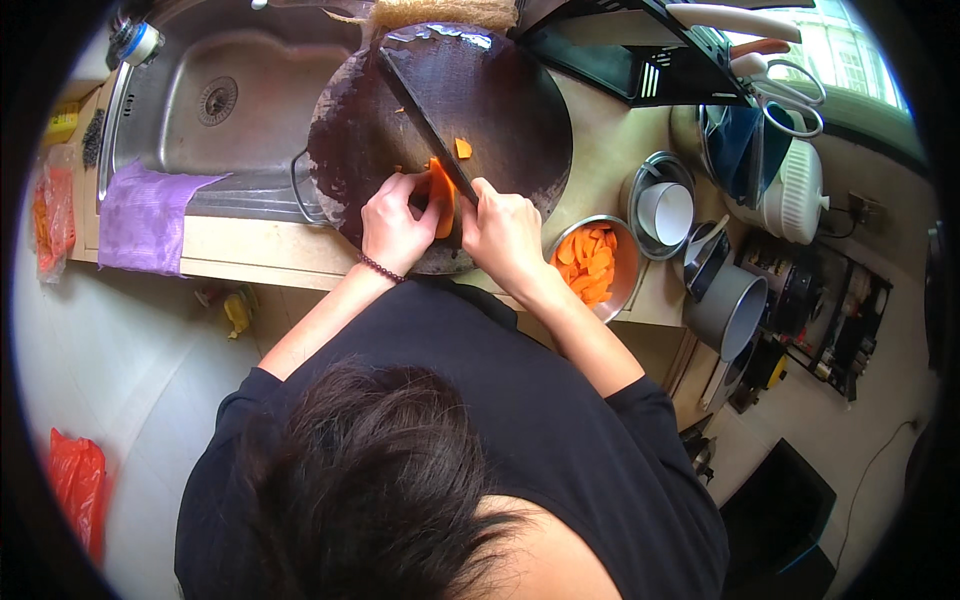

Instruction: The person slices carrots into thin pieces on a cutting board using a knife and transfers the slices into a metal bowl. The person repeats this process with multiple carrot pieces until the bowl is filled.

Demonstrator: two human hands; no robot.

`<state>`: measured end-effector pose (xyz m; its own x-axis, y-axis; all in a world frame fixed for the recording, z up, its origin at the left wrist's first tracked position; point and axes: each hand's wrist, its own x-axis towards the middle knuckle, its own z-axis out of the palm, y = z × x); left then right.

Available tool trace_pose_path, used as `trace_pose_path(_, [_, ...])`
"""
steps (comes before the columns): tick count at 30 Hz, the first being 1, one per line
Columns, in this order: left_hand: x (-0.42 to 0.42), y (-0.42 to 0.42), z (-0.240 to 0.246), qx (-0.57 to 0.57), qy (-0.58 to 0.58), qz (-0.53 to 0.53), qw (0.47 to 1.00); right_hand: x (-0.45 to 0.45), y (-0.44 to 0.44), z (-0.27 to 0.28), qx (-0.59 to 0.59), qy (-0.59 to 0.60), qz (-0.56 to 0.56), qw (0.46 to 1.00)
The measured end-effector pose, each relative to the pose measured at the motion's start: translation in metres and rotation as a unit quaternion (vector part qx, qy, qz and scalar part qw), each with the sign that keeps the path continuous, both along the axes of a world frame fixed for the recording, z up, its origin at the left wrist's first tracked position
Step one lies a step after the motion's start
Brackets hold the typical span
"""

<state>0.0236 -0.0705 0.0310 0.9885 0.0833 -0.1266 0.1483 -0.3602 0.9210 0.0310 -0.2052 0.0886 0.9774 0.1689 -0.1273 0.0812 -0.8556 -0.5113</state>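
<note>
On a round, dark wooden chopping board, my left hand holds a piece of carrot with bent fingers. My right hand grips a kitchen knife, whose handle is hidden in the fist. The blade slants away to the upper left and lies against the carrot's right side; I cannot tell how deep the edge sits. A loose carrot slice rests just right of the blade, and small orange bits lie to its left. Right of the board, a metal bowl holds many carrot slices.
A steel sink adjoins the board's left side, with a purple cloth over its front edge. A black knife rack with scissors stands at the back right. Beyond the bowl are a white cup and a grey pot.
</note>
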Motion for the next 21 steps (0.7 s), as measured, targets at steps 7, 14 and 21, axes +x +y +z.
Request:
trace_pose_path(7, [0.002, 0.003, -0.006, 0.061, -0.088, -0.025, 0.994, -0.008, -0.006, 0.003, -0.044, 0.071, 0.003, 0.997])
trace_pose_path(14, [0.001, 0.0, -0.004, 0.04, -0.025, -0.021, 0.999, 0.018, 0.002, -0.016, -0.059, 0.058, 0.024, 0.996])
trace_pose_path(21, [0.0, 0.002, -0.003, 0.049, -0.057, -0.02, 0.997, 0.009, -0.003, -0.004, 0.0, 0.02, -0.002, 1.0])
